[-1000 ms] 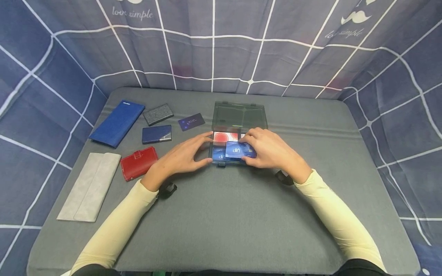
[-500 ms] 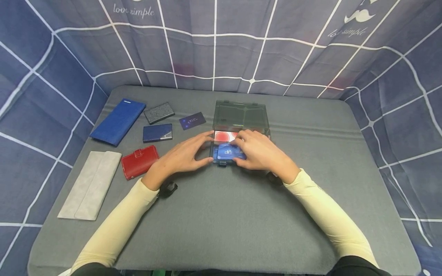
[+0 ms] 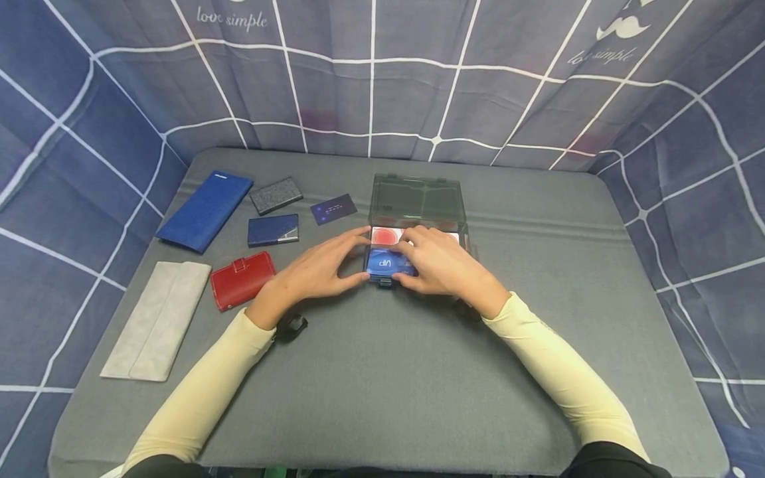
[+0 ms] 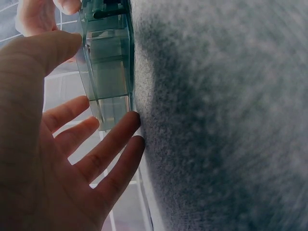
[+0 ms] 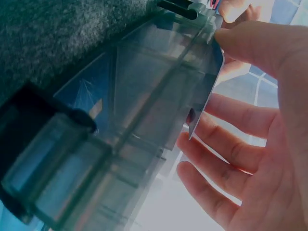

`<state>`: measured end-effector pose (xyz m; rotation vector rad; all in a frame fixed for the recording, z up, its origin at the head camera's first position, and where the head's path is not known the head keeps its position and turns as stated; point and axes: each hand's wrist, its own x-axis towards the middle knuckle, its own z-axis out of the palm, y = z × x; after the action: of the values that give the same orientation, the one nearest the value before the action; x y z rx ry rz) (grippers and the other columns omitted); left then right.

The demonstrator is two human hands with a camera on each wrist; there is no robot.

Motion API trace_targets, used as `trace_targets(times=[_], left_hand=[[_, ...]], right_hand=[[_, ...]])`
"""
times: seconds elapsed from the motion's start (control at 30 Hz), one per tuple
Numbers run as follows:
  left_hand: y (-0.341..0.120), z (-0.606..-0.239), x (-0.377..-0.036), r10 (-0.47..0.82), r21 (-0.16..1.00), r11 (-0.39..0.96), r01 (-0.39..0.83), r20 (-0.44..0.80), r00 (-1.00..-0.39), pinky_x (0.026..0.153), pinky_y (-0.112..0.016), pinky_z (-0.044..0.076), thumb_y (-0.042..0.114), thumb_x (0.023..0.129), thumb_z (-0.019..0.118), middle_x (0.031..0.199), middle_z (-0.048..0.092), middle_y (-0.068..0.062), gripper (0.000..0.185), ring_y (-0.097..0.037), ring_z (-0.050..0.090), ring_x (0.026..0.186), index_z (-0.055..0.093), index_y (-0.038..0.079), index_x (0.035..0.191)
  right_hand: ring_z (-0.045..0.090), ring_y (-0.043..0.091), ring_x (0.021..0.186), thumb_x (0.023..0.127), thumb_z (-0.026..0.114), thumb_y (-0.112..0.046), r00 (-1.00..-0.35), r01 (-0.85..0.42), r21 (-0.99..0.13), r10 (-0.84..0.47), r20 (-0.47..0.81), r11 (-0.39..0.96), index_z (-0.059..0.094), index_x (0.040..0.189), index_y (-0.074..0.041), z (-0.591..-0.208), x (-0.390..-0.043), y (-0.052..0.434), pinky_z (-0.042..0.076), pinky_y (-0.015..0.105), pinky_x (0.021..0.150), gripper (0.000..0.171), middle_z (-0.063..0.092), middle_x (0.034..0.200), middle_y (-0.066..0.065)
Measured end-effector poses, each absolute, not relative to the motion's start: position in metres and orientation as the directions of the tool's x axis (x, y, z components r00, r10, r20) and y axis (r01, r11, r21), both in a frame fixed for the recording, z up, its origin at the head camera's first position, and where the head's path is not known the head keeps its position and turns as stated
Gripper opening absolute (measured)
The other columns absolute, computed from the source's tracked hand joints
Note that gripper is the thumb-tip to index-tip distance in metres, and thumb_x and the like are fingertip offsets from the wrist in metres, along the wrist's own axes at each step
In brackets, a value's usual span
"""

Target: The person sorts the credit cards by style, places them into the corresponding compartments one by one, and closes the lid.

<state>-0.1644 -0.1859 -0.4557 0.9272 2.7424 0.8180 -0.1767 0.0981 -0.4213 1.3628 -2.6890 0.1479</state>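
Observation:
An open clear grey plastic box (image 3: 418, 199) sits mid-table, lid laid back. My right hand (image 3: 439, 262) pinches a blue VIP card (image 3: 387, 264) low over the box's front left compartment. A red and white card (image 3: 387, 235) lies in the compartment behind it. My left hand (image 3: 325, 265) rests against the box's left side, index finger and thumb touching its corners. In the left wrist view the fingers (image 4: 113, 144) are straight and spread beside the box wall (image 4: 108, 72). In the right wrist view my thumb (image 5: 255, 43) and fingers hold the card's edge (image 5: 207, 96) over the box (image 5: 120, 120).
Left of the box on the grey felt table (image 3: 382, 372) lie a long blue wallet (image 3: 203, 211), a grey card case (image 3: 275, 195), a navy card case (image 3: 272, 230), a dark blue card (image 3: 333, 209), a red wallet (image 3: 242, 281) and a long grey wallet (image 3: 155, 320). Blue checked cloth surrounds the table.
My right hand has carried the blue card leftward, from the box's front middle to its front left compartment. The left hand has stayed against the box.

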Motion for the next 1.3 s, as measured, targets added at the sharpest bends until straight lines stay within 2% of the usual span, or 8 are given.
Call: trace_targets(times=[0.4,0.77,0.97,1.3], left_hand=[[-0.186,-0.457,-0.164,0.596,0.527,0.665,0.529,0.052,-0.801,0.12,-0.058,0.041,0.049,0.099,0.074,0.175,0.034,-0.001,0.073,-0.031,0.044,0.154,0.05,0.014,0.159],[-0.187,-0.457,-0.164,0.6,0.529,0.658,0.536,0.06,-0.797,0.12,-0.057,0.041,0.048,0.099,0.075,0.175,0.034,-0.001,0.074,-0.03,0.045,0.153,0.05,0.012,0.159],[-0.187,-0.456,-0.163,0.602,0.526,0.658,0.539,0.063,-0.796,0.121,-0.057,0.04,0.05,0.1,0.074,0.174,0.035,-0.001,0.073,-0.03,0.045,0.153,0.05,0.013,0.158],[-0.187,-0.456,-0.164,0.593,0.536,0.665,0.52,0.043,-0.804,0.122,-0.059,0.038,0.048,0.1,0.074,0.175,0.034,-0.001,0.075,-0.031,0.043,0.155,0.048,0.014,0.161]], right_hand=[[0.067,0.033,0.114,0.095,0.081,-0.045,-0.549,-0.833,-0.04,-0.817,0.174,0.551,0.077,0.124,-0.008,-0.422,-0.183,0.1,0.054,0.048,0.103,0.048,0.071,0.119,0.012],[0.068,0.031,0.115,0.097,0.08,-0.038,-0.523,-0.849,-0.028,-0.832,0.185,0.528,0.078,0.123,-0.011,-0.426,-0.185,0.098,0.053,0.049,0.104,0.038,0.072,0.12,0.01],[0.067,0.031,0.115,0.098,0.08,-0.037,-0.546,-0.836,-0.062,-0.817,0.184,0.544,0.077,0.125,-0.011,-0.426,-0.186,0.103,0.053,0.049,0.103,0.038,0.071,0.121,0.009],[0.067,0.03,0.112,0.099,0.078,-0.036,-0.635,-0.772,-0.132,-0.746,0.198,0.622,0.075,0.127,-0.01,-0.42,-0.19,0.127,0.055,0.05,0.097,0.038,0.071,0.123,0.009]])
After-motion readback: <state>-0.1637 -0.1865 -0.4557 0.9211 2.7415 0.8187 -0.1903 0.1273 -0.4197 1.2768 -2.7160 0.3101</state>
